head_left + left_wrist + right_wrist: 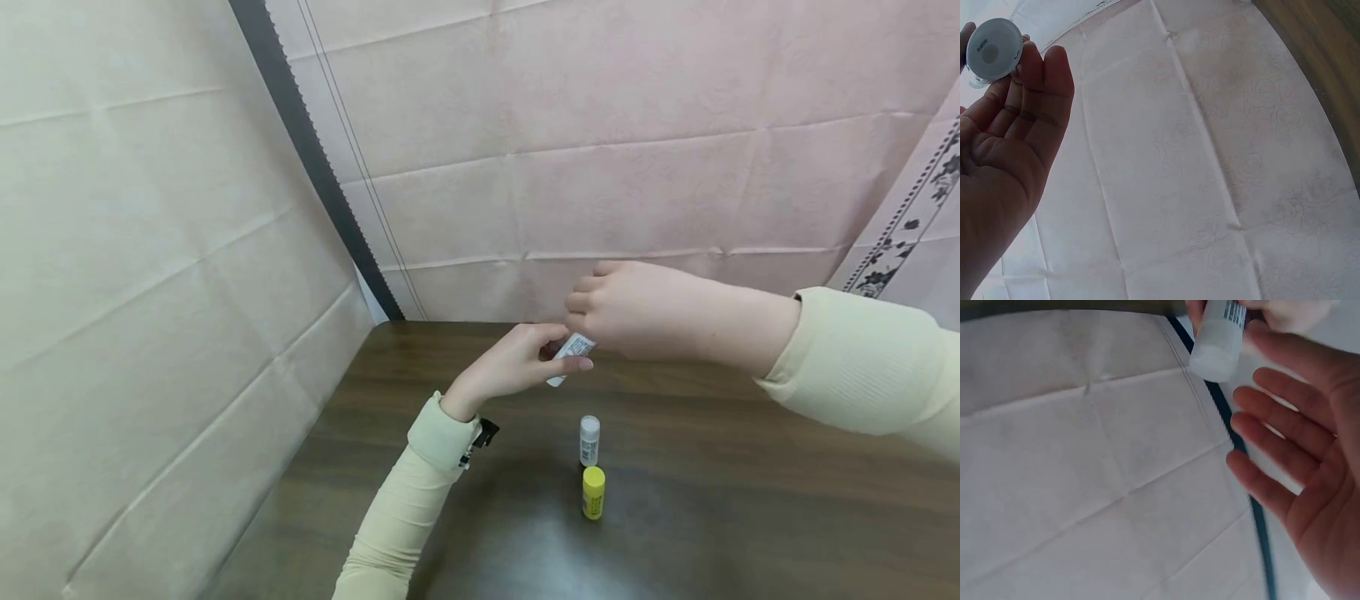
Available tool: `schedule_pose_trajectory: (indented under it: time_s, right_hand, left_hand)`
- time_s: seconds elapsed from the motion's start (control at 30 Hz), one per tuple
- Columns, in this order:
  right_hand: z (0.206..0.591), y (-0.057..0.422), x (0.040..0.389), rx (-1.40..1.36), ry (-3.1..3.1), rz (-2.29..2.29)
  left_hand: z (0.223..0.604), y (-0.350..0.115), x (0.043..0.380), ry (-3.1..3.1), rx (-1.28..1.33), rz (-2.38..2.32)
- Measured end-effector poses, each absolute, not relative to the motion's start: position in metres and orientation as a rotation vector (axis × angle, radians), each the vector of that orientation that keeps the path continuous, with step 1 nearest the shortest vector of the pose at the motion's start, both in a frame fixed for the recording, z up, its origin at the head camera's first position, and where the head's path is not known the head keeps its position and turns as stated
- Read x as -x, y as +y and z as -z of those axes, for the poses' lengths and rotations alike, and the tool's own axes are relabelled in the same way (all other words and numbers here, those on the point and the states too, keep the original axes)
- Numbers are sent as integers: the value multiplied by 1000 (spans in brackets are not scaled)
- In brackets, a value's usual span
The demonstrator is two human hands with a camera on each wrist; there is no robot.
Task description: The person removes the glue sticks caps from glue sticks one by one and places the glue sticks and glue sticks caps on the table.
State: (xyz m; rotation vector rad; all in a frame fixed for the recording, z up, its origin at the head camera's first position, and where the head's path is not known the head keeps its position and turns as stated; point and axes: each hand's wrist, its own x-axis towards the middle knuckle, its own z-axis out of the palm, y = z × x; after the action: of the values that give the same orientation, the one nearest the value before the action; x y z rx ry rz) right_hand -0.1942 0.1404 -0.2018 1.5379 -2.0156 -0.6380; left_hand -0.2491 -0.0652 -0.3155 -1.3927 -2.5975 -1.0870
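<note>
My left hand (517, 360) pinches a white glue stick (572, 354) between thumb and fingers, holding it tilted above the table. Its round base (994, 50) faces the left wrist camera, and its translucent cap (1216, 359) shows in the right wrist view. Just beside it is my right hand (637, 308), its fingers (1285, 419) loosely extended and apart from the stick. The right thumb tip lies close to the label; I cannot tell whether it touches. Below the hands, a second white glue stick (589, 442) stands upright behind a yellow glue stick (593, 493).
The dark wooden table (712, 500) is bounded by a pale cloth (637, 183) at the back and another light cloth (165, 292) on the left. A dark strip (322, 167) runs down where the two cloths meet.
</note>
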Motion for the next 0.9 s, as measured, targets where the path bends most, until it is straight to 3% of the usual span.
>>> schedule_pose_trajectory:
  time_s: [0.57, 0.9]
  right_hand:
    - [220, 131, 181, -1366, -1650, 936]
    - [219, 132, 181, -1406, -1635, 949]
  left_hand:
    - [323, -63, 242, -2523, 1397, 1198]
    - [326, -63, 239, -2504, 1425, 1252]
